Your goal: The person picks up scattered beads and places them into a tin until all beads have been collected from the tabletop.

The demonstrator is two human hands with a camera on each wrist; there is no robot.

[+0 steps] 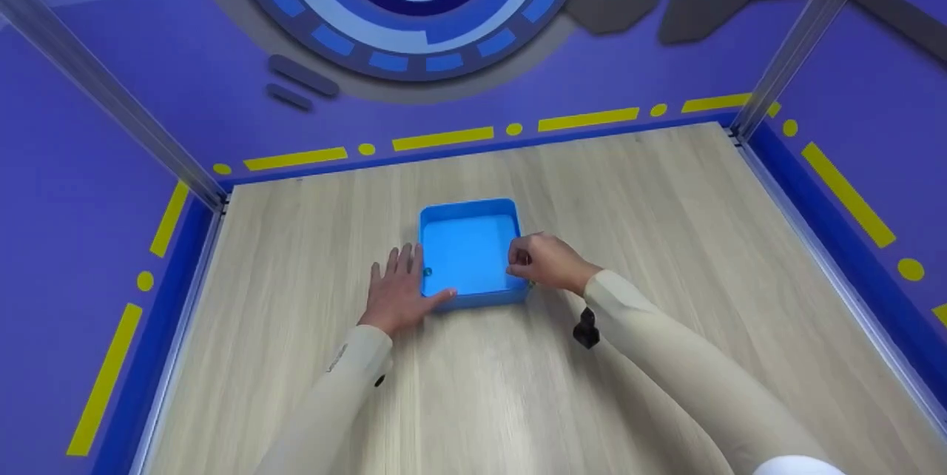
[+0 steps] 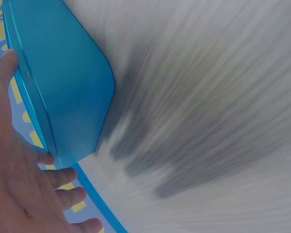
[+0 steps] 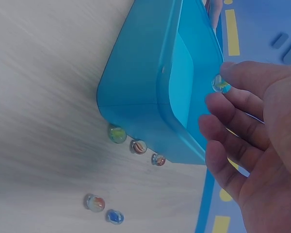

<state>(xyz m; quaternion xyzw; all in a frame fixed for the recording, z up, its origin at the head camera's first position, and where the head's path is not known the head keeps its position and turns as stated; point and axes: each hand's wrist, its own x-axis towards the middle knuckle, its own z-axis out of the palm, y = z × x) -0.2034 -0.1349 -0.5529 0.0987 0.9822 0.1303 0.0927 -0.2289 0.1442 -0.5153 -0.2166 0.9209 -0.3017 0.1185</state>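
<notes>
A square, open-topped blue box point(image 1: 473, 300) sits on the wooden table. My left hand point(image 1: 399, 296) lies along its left side with the fingers straight, the thumb at the near rim. Over the right rim, my right hand point(image 1: 547, 262) pinches a clear glass marble with a yellow-green swirl point(image 3: 221, 83) between thumb and fingers. A small dark marble point(image 1: 427, 272) rests inside the box at its left wall. In the right wrist view, a green marble point(image 3: 117, 134), a brown-striped marble point(image 3: 138, 146) and a reddish marble point(image 3: 158, 159) lie along the box's outer side.
Farther from the box on the tabletop lie an orange-and-white marble point(image 3: 95, 203) and a blue marble point(image 3: 115, 216). Purple panels with yellow dashes point(image 1: 442, 138) wall in the table point(image 1: 311, 238) at the back and both sides.
</notes>
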